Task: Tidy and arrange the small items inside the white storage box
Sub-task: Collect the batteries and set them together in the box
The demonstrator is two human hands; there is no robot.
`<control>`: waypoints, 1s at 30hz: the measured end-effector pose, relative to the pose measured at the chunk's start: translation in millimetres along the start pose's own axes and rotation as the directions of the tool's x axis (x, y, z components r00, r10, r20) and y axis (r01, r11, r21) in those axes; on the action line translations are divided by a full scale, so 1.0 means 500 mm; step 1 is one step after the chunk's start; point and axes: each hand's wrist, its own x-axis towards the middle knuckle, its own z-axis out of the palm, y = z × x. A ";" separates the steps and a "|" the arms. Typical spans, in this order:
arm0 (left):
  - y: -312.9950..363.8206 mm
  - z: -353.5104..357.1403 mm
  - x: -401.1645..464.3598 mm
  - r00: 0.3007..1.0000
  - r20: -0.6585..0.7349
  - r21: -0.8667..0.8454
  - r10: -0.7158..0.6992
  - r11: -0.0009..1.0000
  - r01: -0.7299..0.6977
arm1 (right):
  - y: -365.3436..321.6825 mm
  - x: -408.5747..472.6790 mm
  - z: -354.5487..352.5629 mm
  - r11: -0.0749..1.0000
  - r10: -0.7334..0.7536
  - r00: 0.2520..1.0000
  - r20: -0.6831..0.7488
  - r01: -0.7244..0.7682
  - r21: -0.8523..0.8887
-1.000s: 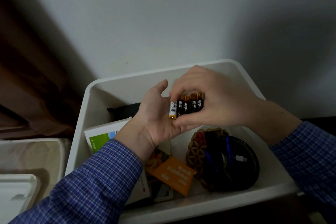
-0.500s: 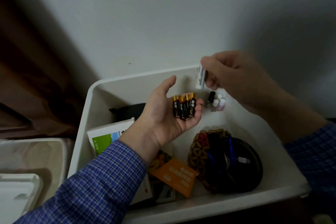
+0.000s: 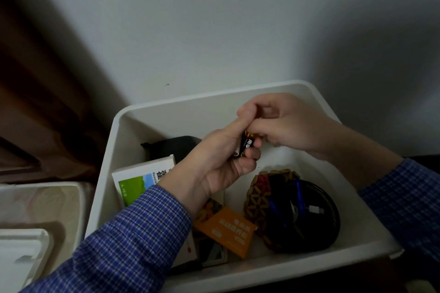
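Above the white box (image 3: 133, 112), against a pale wall: left hand (image 3: 214, 162) and right hand (image 3: 285, 123) joined over the middle. Left grip closed round a bunch of black-and-gold batteries (image 3: 247, 144), fingers curled under them, thumb up along the side. Right grip pinched tight at the top of the same bunch, thumb and forefinger pressed together, touching the left thumb; cannot tell whether anything separate sits in that pinch. Batteries upright, gold ends up, mostly hidden by fingers, held clear of the box floor.

Inside the box, at the left wall: a white carton (image 3: 140, 178) with a green patch, leaning, partly under the left sleeve (image 3: 133, 240). Behind it, by the back wall: a dark pouch (image 3: 173, 147). Near the front, under the left wrist: an orange packet (image 3: 228, 229) lying flat on other cards. To the right: a round woven mat (image 3: 258, 197) with red and tan pattern, tilted, touching a black coil (image 3: 316, 221) with a blue strand and a white plug. Both sleeves blue check.

Left of the box: another pale bin (image 3: 42, 200), with a white lid-like piece (image 3: 21, 250) in front.
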 end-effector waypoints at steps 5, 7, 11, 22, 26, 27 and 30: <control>0.000 -0.006 -0.006 0.981 0.195 0.120 0.004 0.992 -0.028 | 0.001 0.009 -0.045 0.998 0.048 0.941 0.334 -0.060 0.028; 0.000 -0.011 -0.007 0.967 0.253 0.170 0.004 0.984 -0.049 | -0.004 0.007 -0.046 1.000 -0.007 0.925 0.380 0.009 -0.003; 0.000 -0.012 -0.001 0.981 0.196 0.203 0.009 0.978 -0.050 | 0.000 0.006 -0.036 0.999 -0.035 0.948 0.316 0.030 0.022; -0.033 -0.004 0.027 0.979 -0.178 0.013 -0.095 0.995 0.099 | 0.048 -0.003 0.006 0.999 0.035 0.963 0.268 -0.045 0.029; -0.030 -0.001 0.034 0.975 -0.212 0.039 -0.065 0.996 0.075 | 0.053 0.000 0.001 0.994 0.024 0.967 0.253 -0.051 0.100; -0.027 0.001 0.035 0.974 -0.220 0.039 -0.053 0.997 0.063 | 0.052 0.000 -0.001 0.994 0.006 0.973 0.231 -0.031 0.107; -0.019 0.000 0.040 0.978 -0.208 0.030 -0.016 0.999 0.023 | 0.045 0.002 -0.009 0.994 -0.025 0.977 0.214 0.000 0.113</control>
